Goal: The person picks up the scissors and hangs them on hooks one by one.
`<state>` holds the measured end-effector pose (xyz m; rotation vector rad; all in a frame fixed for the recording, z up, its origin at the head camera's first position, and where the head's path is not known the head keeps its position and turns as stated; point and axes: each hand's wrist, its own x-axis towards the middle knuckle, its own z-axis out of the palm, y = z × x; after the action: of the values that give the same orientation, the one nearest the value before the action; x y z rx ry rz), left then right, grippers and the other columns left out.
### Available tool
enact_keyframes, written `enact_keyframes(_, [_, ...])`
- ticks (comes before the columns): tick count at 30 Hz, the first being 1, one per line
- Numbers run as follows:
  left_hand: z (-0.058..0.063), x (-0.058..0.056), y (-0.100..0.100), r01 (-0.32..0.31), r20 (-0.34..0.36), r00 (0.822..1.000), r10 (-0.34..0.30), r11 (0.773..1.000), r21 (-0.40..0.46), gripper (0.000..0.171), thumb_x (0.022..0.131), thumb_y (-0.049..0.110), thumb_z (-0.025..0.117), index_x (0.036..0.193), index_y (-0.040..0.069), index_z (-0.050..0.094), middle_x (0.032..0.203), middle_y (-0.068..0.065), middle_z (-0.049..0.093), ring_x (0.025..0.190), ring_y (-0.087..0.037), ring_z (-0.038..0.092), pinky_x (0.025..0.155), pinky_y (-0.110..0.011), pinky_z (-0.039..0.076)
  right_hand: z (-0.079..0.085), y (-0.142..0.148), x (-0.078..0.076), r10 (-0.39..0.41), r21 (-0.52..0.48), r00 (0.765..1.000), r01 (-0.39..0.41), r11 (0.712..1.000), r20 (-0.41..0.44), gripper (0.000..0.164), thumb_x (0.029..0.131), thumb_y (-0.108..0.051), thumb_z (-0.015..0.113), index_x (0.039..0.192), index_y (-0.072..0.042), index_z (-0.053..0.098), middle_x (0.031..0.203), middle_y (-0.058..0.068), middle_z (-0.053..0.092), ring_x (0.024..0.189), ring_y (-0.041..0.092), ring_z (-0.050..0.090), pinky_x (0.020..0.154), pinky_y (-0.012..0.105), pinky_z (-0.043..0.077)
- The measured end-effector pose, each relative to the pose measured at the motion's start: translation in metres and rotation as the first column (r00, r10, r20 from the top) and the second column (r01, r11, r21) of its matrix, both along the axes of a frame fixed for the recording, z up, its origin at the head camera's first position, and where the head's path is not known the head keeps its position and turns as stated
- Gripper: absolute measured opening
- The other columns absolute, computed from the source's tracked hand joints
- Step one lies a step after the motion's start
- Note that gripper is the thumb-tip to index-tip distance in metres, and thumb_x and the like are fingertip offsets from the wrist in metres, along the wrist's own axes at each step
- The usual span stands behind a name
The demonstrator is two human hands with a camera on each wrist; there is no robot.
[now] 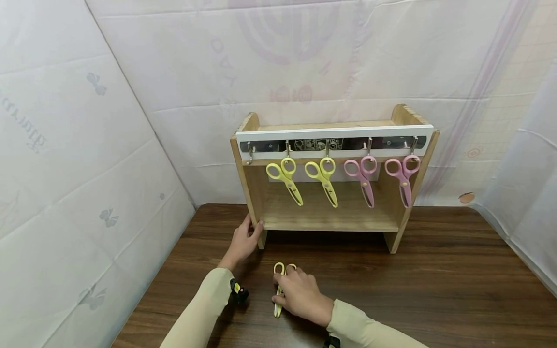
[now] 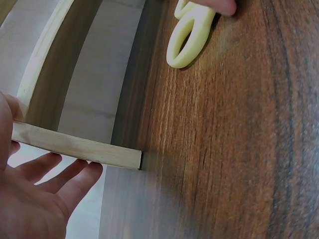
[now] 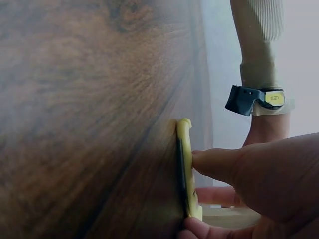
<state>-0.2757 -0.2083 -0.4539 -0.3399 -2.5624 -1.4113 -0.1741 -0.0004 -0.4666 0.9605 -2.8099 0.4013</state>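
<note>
A pair of yellow scissors [image 1: 277,311] lies on the table in front of the wooden rack, handles toward the rack. My right hand [image 1: 304,295] is over it, thumb and fingers pinching it at both sides; in the right wrist view the thumb touches the scissors [image 3: 184,149] near the blades. My left hand [image 1: 241,244] grips the lower left side panel of the wooden rack [image 1: 330,227]. In the left wrist view the left hand's fingers [image 2: 70,179] press the panel's outer face, and the thumb is on the other side.
A white strip [image 1: 261,135] with metal hooks runs across the rack's top. Two yellow scissors [image 1: 287,181] and two pink scissors [image 1: 362,179] hang from it; the leftmost hook [image 1: 249,153] shows bare. Pale sheets [image 1: 196,130] stand behind and beside the brown table [image 1: 457,280].
</note>
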Motion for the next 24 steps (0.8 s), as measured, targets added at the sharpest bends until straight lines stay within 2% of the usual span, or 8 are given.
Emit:
enact_keyframes(5, [0.0, 0.0, 0.001, -0.009, -0.002, 1.0, 0.009, 1.0, -0.012, 0.057, 0.111, 0.035, 0.049, 0.16, 0.01, 0.032, 0.143, -0.026, 0.055, 0.128, -0.04, 0.059, 0.098, -0.053, 0.055, 0.002, 0.003, -0.002, 0.049, 0.024, 0.998, -0.05, 0.998, 0.05, 0.021, 0.083, -0.036, 0.088, 0.095, -0.025, 0.074, 0.087, -0.001, 0.059, 0.07, 0.016, 0.056, 0.044, 0.03, 0.043])
enact_keyframes(10, [0.0, 0.0, 0.002, -0.022, 0.006, 1.0, 0.022, 1.0, -0.02, 0.055, 0.111, 0.032, 0.049, 0.16, 0.01, 0.034, 0.144, -0.026, 0.054, 0.129, -0.039, 0.058, 0.099, -0.054, 0.054, 0.008, 0.009, -0.002, 0.07, 0.052, 0.985, -0.079, 0.995, 0.156, 0.019, 0.085, -0.027, 0.087, 0.099, -0.028, 0.075, 0.101, -0.002, 0.061, 0.079, 0.017, 0.058, 0.049, 0.03, 0.046])
enact_keyframes(14, [0.0, 0.001, 0.002, -0.025, 0.004, 1.0, 0.025, 0.999, -0.021, 0.054, 0.111, 0.031, 0.049, 0.159, 0.01, 0.035, 0.144, -0.026, 0.054, 0.128, -0.039, 0.059, 0.098, -0.054, 0.054, 0.012, 0.017, -0.002, 0.088, 0.071, 0.971, -0.106, 0.992, 0.222, 0.029, 0.086, -0.018, 0.085, 0.109, -0.029, 0.071, 0.106, -0.004, 0.06, 0.087, 0.017, 0.058, 0.054, 0.03, 0.048])
enact_keyframes(17, [0.0, 0.0, 0.002, -0.025, -0.001, 1.0, 0.025, 0.999, -0.024, 0.054, 0.111, 0.031, 0.049, 0.159, 0.01, 0.035, 0.144, -0.026, 0.054, 0.127, -0.04, 0.059, 0.098, -0.054, 0.055, 0.013, 0.026, -0.001, 0.111, 0.07, 0.965, -0.131, 0.989, 0.24, 0.041, 0.086, -0.012, 0.084, 0.118, -0.029, 0.066, 0.108, -0.006, 0.06, 0.09, 0.017, 0.058, 0.054, 0.029, 0.046])
enact_keyframes(21, [0.0, 0.0, 0.002, -0.02, -0.006, 1.0, 0.02, 0.999, -0.027, 0.055, 0.111, 0.031, 0.049, 0.16, 0.01, 0.034, 0.144, -0.026, 0.055, 0.127, -0.039, 0.06, 0.098, -0.053, 0.055, 0.013, 0.038, 0.0, 0.146, 0.041, 0.96, -0.16, 0.986, 0.239, 0.054, 0.087, -0.004, 0.081, 0.13, -0.028, 0.06, 0.115, -0.006, 0.062, 0.095, 0.018, 0.061, 0.054, 0.028, 0.046])
enact_keyframes(24, [0.001, 0.0, 0.001, -0.018, -0.007, 1.0, 0.018, 0.999, -0.029, 0.056, 0.111, 0.032, 0.049, 0.16, 0.011, 0.033, 0.143, -0.025, 0.055, 0.127, -0.039, 0.06, 0.098, -0.053, 0.055, 0.014, 0.045, -0.001, 0.154, 0.025, 0.961, -0.163, 0.986, 0.229, 0.056, 0.087, -0.001, 0.08, 0.134, -0.026, 0.061, 0.117, -0.005, 0.063, 0.097, 0.019, 0.062, 0.058, 0.028, 0.049])
